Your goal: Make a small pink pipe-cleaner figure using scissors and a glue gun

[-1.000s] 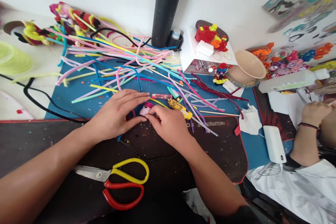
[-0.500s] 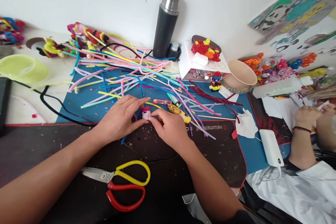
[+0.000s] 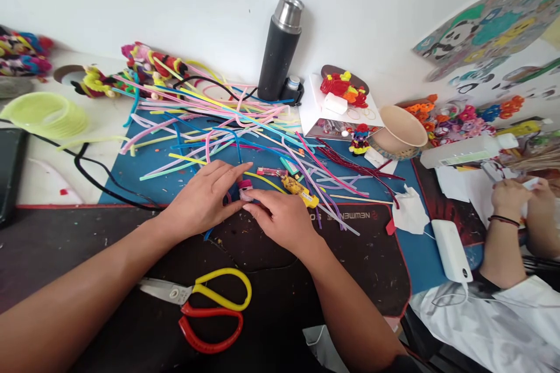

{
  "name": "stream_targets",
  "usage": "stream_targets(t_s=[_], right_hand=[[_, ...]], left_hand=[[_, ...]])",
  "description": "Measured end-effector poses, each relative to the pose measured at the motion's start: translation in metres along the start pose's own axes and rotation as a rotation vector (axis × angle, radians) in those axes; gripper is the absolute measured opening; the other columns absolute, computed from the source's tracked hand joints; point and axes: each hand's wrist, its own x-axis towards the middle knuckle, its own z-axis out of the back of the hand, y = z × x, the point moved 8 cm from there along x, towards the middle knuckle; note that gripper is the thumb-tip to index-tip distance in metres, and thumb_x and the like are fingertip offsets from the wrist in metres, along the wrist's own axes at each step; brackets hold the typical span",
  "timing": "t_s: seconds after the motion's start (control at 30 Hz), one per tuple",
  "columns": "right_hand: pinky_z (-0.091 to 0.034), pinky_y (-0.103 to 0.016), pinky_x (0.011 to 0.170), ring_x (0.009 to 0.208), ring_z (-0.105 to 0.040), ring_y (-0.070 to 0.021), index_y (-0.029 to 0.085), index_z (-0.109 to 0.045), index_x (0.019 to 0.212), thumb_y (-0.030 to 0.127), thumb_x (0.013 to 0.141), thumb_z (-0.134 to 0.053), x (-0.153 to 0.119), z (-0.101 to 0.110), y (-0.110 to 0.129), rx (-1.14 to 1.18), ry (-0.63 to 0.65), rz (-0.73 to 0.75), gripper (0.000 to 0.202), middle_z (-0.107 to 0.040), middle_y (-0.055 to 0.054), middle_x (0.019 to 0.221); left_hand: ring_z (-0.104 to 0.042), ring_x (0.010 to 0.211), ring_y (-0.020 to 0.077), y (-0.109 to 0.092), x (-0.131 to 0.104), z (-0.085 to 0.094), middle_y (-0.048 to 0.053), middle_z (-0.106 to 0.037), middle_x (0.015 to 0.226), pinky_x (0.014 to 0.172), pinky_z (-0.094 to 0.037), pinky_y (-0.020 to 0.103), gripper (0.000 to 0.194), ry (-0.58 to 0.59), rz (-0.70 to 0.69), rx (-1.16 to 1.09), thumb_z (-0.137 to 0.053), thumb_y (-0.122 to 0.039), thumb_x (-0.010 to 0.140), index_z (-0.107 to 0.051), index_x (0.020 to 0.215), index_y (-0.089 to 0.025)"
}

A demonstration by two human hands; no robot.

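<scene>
Between my two hands sits a small pink and pale-pink fuzzy piece (image 3: 245,185), apparently of wound pipe cleaner. My left hand (image 3: 203,195) has its fingers and thumb curled round the left side of this piece. The thumb and forefinger of my right hand (image 3: 282,213) pinch its lower right end and hide part of it. A blue pipe cleaner (image 3: 238,148) stands up just behind my left fingers. Close beyond my right hand lie a yellow glue tube (image 3: 301,191) and a small pink-labelled item (image 3: 270,172). Scissors (image 3: 188,297) with yellow and red handles lie nearer to me.
Many loose pipe cleaners (image 3: 258,111) spread behind my hands. A black thermos (image 3: 280,52) stands against the wall, beside a white box (image 3: 312,102). A beige bowl (image 3: 400,128), a white power bank (image 3: 452,250) and a co-worker's hands (image 3: 510,198) are on the right.
My right fingertips have slid slightly left and now cover more of the pink piece. The view has tilted a little. At the right, the co-worker's hands now show a small white item.
</scene>
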Motion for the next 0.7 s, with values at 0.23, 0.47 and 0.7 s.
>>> stream_targets(t_s=[0.23, 0.47, 0.7], right_hand=[[-0.063, -0.03, 0.099, 0.123, -0.082, -0.0203, 0.029, -0.079, 0.134, 0.039, 0.115, -0.064, 0.0004, -0.0008, 0.0009, -0.027, 0.021, -0.002, 0.027, -0.084, 0.001, 0.136], [-0.063, -0.031, 0.101, 0.122, -0.082, -0.02, 0.031, -0.079, 0.135, 0.04, 0.115, -0.063, -0.0001, -0.0014, 0.0, -0.023, 0.025, -0.005, 0.027, -0.083, 0.001, 0.137], [-0.063, -0.03, 0.101, 0.121, -0.082, -0.0205, 0.029, -0.08, 0.134, 0.039, 0.115, -0.063, 0.0, -0.0011, 0.0001, -0.02, 0.024, -0.013, 0.027, -0.084, 0.001, 0.135]], left_hand=[[-0.067, 0.112, 0.036, 0.0003, 0.0, -0.0006, 0.016, -0.073, 0.123, 0.1, -0.057, 0.049, 0.068, 0.008, 0.011, -0.003, -0.064, -0.035, 0.109, -0.041, 0.169, -0.016], [-0.067, 0.11, 0.0356, 0.0004, -0.0003, -0.0011, 0.015, -0.074, 0.119, 0.1, -0.057, 0.051, 0.074, 0.009, 0.016, -0.024, -0.064, -0.035, 0.108, -0.035, 0.173, -0.017], [-0.068, 0.111, 0.0362, -0.0009, -0.0004, 0.0002, 0.017, -0.074, 0.122, 0.099, -0.058, 0.05, 0.064, -0.004, 0.002, -0.013, -0.064, -0.034, 0.108, -0.043, 0.165, -0.013]])
